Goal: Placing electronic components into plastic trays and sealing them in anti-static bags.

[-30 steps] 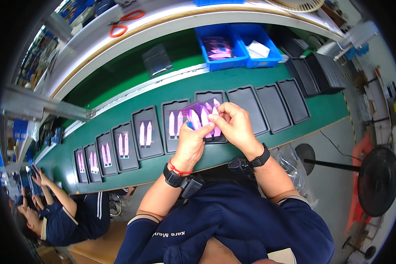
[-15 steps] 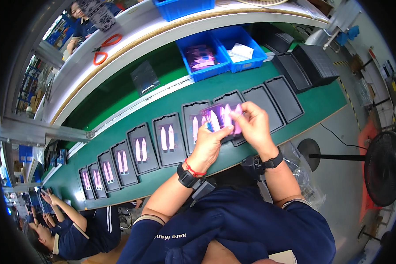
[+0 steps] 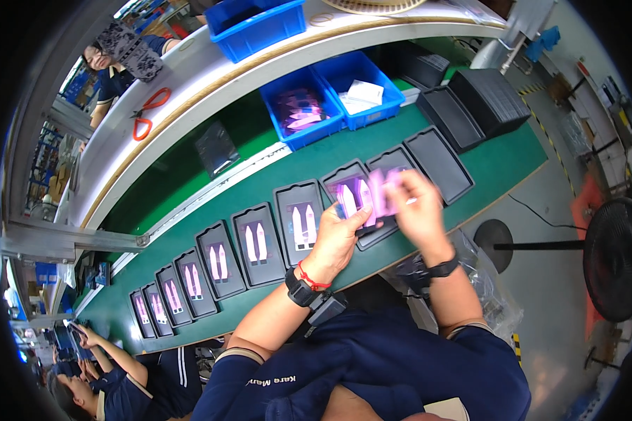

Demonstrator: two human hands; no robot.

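My left hand grips a fanned bunch of clear purple-tinted packets with pink pointed strips in them. Just to its right, my right hand pinches a similar pink packet, smeared by motion. Both hands are above the black trays toward the right of the row. The black tray left of my hands carries a packet with two pink strips. Another tray lies partly hidden under my right hand and the packets.
Several more trays with pink strips run leftward along the green bench. An unfilled tray and stacked trays stand right. Behind are two blue bins, a shelf with red-handled scissors, and a fan. A co-worker is at left.
My right hand has shifted rightward from the bunch with a pink packet in its fingers. The left hand keeps its grip. The whole view has shifted slightly.
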